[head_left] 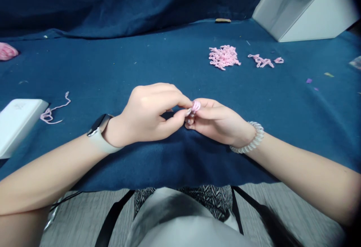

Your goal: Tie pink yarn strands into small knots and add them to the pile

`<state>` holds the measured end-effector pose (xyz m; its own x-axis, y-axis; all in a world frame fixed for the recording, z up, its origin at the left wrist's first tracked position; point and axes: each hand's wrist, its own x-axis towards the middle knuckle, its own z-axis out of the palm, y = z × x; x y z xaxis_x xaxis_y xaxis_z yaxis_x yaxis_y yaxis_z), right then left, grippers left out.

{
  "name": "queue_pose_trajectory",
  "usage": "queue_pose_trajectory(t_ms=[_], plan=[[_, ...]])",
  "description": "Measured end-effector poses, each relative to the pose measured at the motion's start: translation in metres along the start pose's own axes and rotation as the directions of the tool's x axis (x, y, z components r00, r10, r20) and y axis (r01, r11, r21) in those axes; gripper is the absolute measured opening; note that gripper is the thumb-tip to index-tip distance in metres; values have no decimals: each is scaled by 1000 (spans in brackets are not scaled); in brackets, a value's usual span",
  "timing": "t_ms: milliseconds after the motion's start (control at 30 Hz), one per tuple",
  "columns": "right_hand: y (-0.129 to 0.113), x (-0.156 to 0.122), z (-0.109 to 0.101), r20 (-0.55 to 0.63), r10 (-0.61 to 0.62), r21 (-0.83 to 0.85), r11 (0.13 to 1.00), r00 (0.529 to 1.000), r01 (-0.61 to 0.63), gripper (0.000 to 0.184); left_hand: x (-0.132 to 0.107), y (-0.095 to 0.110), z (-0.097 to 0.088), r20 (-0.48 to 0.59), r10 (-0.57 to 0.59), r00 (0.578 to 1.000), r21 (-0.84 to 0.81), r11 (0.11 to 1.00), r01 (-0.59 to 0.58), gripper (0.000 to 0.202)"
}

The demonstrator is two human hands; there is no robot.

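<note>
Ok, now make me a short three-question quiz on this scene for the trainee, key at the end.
1. True or false: the right hand has a coiled bracelet at its wrist.
2. What is held at the fingers where the left hand and the right hand meet?
3. As pictured, where does the larger pink pile lie relative to the smaller pink group?
A) To its left
B) To its right
C) Under it

Key:
1. True.
2. A small pink yarn piece.
3. A.
</note>
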<state>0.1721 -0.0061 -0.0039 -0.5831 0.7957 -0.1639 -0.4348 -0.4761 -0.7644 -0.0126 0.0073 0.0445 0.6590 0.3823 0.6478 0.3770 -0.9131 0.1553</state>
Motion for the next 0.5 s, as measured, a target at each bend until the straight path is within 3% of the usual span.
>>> queue_pose_trajectory(t_ms=[333,500], plan=[[0,1,1,-63,-28,-27,999,998,26,16,-3,-1,6,-16,-42,999,59,997,43,6],[0,1,5,-130,-136,-147,982,982,116,18,-7,-5,12,-29,-62,998,48,997,63,4]])
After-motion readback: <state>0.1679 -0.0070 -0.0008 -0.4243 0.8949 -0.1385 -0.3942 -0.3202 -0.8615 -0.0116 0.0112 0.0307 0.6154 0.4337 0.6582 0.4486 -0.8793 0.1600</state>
